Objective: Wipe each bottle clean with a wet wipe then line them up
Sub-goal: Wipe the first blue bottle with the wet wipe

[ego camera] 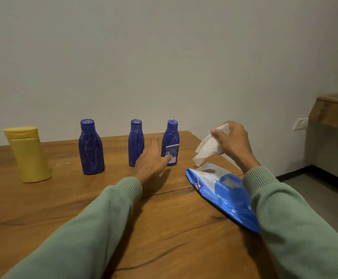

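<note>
Left hand (153, 160) reaches to the bottles; right hand (232, 140) holds a wipe (208, 150).
Left fingers are straight and a little spread, between the middle blue bottle (136, 143) and the right blue bottle (172, 137), thumb at its label. Farther left of them stand the left blue bottle (91, 150) and the yellow bottle (28, 156). All 4 stand upright, caps up, with gaps between. Right fingers pinch the wipe, hanging over the pack (222, 194) near the table (43, 208) edge.
</note>
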Available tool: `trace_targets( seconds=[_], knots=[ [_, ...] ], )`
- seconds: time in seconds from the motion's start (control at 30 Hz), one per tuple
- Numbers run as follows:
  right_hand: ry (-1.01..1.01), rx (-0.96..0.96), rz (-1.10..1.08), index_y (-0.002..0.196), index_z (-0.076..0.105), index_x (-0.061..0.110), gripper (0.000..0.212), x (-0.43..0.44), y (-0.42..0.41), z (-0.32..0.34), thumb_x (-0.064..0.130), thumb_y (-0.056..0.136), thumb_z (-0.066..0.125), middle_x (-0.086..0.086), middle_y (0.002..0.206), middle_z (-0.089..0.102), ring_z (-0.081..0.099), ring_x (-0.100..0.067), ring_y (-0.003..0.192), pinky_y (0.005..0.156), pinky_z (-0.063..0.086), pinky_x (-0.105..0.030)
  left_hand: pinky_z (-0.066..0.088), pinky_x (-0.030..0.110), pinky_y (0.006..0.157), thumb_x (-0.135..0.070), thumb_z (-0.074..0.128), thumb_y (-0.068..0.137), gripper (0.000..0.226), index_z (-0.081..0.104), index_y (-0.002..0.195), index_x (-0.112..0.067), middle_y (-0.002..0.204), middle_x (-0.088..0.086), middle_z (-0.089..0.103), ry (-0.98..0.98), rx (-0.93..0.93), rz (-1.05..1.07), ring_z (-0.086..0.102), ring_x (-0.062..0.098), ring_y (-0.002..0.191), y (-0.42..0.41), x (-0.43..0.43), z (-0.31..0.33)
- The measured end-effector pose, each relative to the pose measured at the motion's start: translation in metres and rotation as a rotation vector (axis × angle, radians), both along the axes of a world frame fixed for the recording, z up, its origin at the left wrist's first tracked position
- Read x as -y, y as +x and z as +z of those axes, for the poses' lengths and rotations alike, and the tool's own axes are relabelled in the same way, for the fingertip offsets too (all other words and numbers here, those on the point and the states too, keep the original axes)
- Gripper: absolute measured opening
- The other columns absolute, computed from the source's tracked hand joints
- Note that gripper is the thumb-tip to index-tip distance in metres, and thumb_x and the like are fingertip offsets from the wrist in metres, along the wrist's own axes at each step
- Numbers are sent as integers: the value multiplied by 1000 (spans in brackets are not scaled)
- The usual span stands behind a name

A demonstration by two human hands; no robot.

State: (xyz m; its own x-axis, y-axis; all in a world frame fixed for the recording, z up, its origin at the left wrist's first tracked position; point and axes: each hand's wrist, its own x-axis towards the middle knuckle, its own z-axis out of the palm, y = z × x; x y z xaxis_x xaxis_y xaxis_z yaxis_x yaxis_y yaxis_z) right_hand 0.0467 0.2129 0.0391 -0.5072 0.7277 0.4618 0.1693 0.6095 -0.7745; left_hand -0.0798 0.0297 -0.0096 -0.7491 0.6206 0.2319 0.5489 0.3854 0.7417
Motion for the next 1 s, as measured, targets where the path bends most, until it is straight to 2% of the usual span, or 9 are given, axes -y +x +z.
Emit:
trace_targets(
  seconds=[0.13, 0.23, 0.4, 0.6, 0.77, 0.87, 1.0],
  knots=[
    [7, -19, -1, 82, 66, 8, 18, -3, -4, -7, 26, 84, 67, -5, 76, 66, 64, -21, 75, 62, 54, -32, 47, 49, 100, -20, 68, 89, 65, 31, 142, -18, 140, 5, 51, 86, 89, -30, 56, 24, 120, -8, -10, -2],
    [5, -50, 15, 75, 67, 9, 22, -3, -6, -10, 29, 83, 69, -2, 68, 66, 63, -17, 66, 58, 50, -28, 48, 48, 100, -18, 68, 88, 65, 33, 142, -19, 139, 3, 52, 130, 125, -26, 55, 21, 121, -13, -15, -4],
    [3, -61, 35, 75, 70, 15, 22, 3, -10, -10, 35, 83, 69, 6, 65, 66, 59, 0, 57, 50, 46, -18, 50, 44, 98, -21, 68, 89, 55, 42, 137, -18, 136, 3, 56, 167, 137, -24, 57, 18, 118, -19, -21, -7],
    [13, -50, -5, 72, 65, 17, 24, 12, -12, -6, 38, 84, 68, 8, 67, 62, 58, -5, 62, 51, 40, -20, 51, 36, 95, -20, 67, 90, 52, 45, 136, -14, 134, 6, 57, 173, 141, -4, 58, 20, 117, -18, -22, -8],
    [23, -52, -20, 63, 60, 15, 28, 22, -13, 1, 32, 84, 68, 4, 61, 58, 53, -7, 55, 45, 36, -17, 53, 33, 90, -19, 65, 91, 47, 46, 134, -14, 129, 6, 59, 226, 199, -12, 59, 15, 107, -9, -11, -2],
    [13, -47, -9, 66, 64, 13, 28, 31, -14, 4, 34, 83, 68, 3, 63, 61, 54, -9, 57, 48, 37, -20, 56, 40, 90, -20, 65, 91, 48, 46, 135, -14, 125, 7, 61, 284, 319, -26, 63, 20, 105, -1, -1, 4],
    [-24, -46, 6, 68, 66, 15, 26, 44, -17, 6, 37, 82, 68, 1, 67, 64, 59, -14, 63, 54, 43, -23, 57, 35, 83, -22, 65, 91, 44, 47, 130, -13, 116, 5, 62, 280, 348, -57, 65, 18, 98, 3, 16, 11]
  ],
)
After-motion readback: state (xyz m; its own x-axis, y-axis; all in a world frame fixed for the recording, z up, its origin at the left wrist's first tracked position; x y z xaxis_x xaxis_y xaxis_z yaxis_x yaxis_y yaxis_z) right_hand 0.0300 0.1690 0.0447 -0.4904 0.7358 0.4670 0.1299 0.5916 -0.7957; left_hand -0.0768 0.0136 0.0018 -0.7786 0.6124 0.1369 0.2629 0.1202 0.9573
